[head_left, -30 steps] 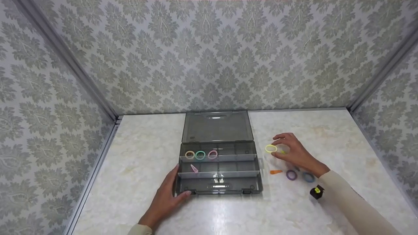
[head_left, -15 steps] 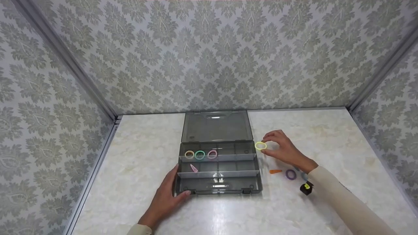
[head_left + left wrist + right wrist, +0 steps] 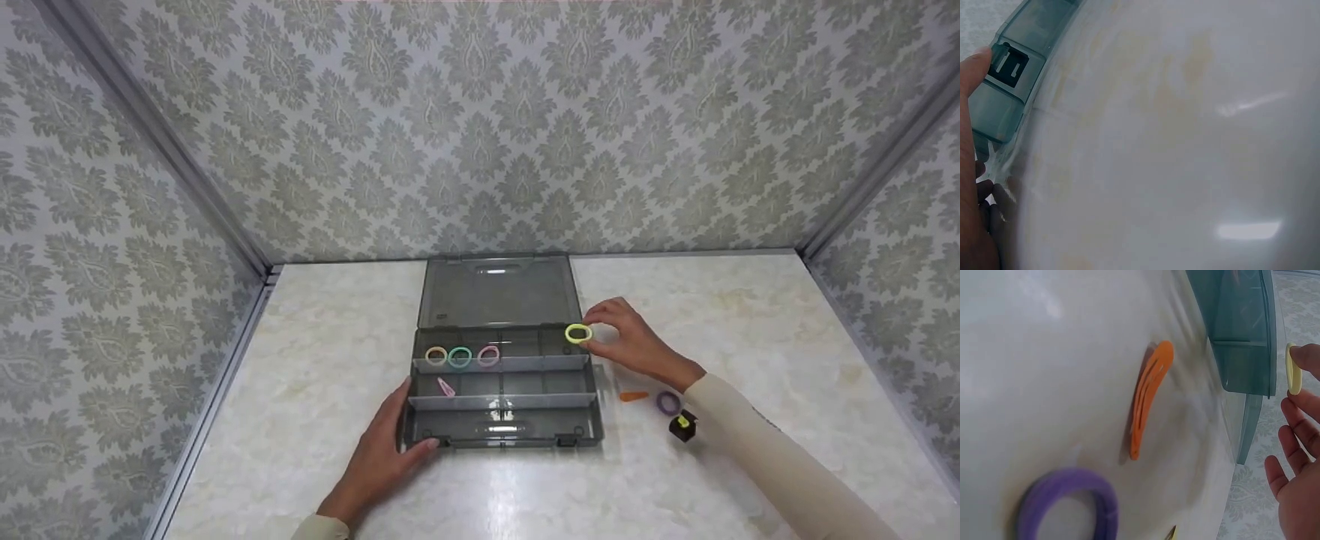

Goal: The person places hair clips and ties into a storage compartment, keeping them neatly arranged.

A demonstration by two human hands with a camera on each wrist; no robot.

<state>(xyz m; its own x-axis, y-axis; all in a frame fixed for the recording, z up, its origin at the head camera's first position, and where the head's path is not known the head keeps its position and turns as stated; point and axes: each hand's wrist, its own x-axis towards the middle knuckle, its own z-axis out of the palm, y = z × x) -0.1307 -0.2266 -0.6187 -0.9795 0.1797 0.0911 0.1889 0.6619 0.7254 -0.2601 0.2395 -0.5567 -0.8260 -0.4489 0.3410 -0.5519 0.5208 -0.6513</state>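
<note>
My right hand (image 3: 634,345) pinches a yellow hair tie (image 3: 578,334) between thumb and finger, over the back right part of a dark see-through compartment box (image 3: 547,382). The right wrist view also has the yellow hair tie (image 3: 1294,370) at the fingertips, near the box's wall. My left hand (image 3: 379,446) rests against the box's front left corner, its thumb (image 3: 977,70) by a latch. In the back row lie a peach hair tie (image 3: 436,356), a green hair tie (image 3: 460,357) and a pink hair tie (image 3: 489,355). A pink snap hair clip (image 3: 446,387) is in the middle row.
The box's lid (image 3: 499,292) lies open toward the wall. Right of the box, on the marbled table (image 3: 337,322), are an orange snap hair clip (image 3: 1151,394) and a purple hair tie (image 3: 1069,486). A black camera block (image 3: 683,426) shows at the right sleeve. Patterned walls enclose the table.
My right hand has carried the yellow hair tie leftward, from the table's right side to over the box's back right corner. The left hand has stayed at the box.
</note>
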